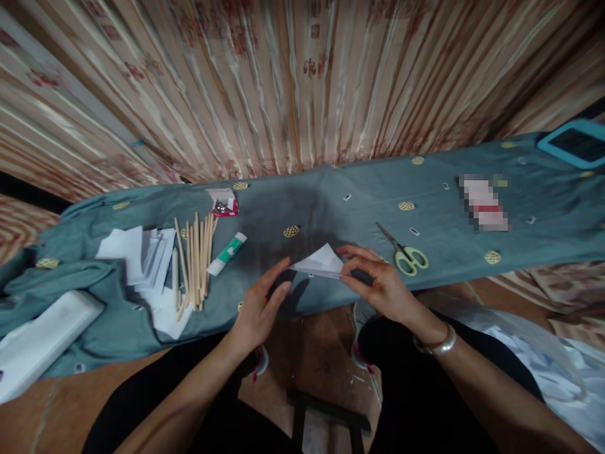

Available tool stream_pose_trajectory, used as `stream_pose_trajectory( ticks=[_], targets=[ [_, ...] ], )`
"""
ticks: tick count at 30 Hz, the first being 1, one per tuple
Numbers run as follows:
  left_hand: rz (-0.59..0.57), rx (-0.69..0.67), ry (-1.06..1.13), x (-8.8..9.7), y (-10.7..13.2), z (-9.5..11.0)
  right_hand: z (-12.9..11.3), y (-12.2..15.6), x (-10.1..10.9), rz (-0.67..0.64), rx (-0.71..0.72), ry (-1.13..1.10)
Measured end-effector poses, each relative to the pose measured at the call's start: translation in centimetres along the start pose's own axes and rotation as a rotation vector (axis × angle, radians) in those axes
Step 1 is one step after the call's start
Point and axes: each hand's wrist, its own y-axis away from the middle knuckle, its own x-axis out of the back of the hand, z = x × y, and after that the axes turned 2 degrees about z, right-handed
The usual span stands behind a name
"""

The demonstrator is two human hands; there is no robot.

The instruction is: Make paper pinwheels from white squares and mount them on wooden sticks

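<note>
A white sheet of paper, folded into a flat triangular shape, is held up just over the near part of the cloth-covered table. My right hand pinches its right end between thumb and fingers. At the pointed left end, my left hand has its index fingertip at the corner; the thumb is apart from it. Scissors with pale green handles lie to the right of my right hand. Left of my left hand lies a green and white glue tube.
Several wooden sticks lie beside cut white papers on the left. A small open box holds metal bits. A white box, a blurred pink item and a blue-framed tablet lie farther out. Plastic bag at lower right.
</note>
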Motion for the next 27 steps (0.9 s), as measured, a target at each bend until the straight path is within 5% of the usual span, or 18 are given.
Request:
stream_pose_trajectory(
  ticks=[5,10,19,23,27],
  targets=[
    [0.032,0.264,0.373,-0.2,-2.2,1.0,-2.0,-0.3,0.9,-0.003,0.121,0.084],
    [0.055,0.331,0.448,-0.5,-3.9,2.0,-2.7,-0.3,1.7,0.035,0.170,0.130],
    [-0.224,0.398,0.519,-1.1,-4.2,2.8,-3.0,0.3,2.3,0.115,0.211,0.168],
    [-0.105,0.423,0.569,-1.6,-4.5,2.8,-1.4,0.1,3.7,0.233,0.164,0.268],
    [0.051,0.449,0.594,-1.6,-5.3,2.8,1.6,0.3,6.2,0.273,-0.117,0.605]
  ],
)
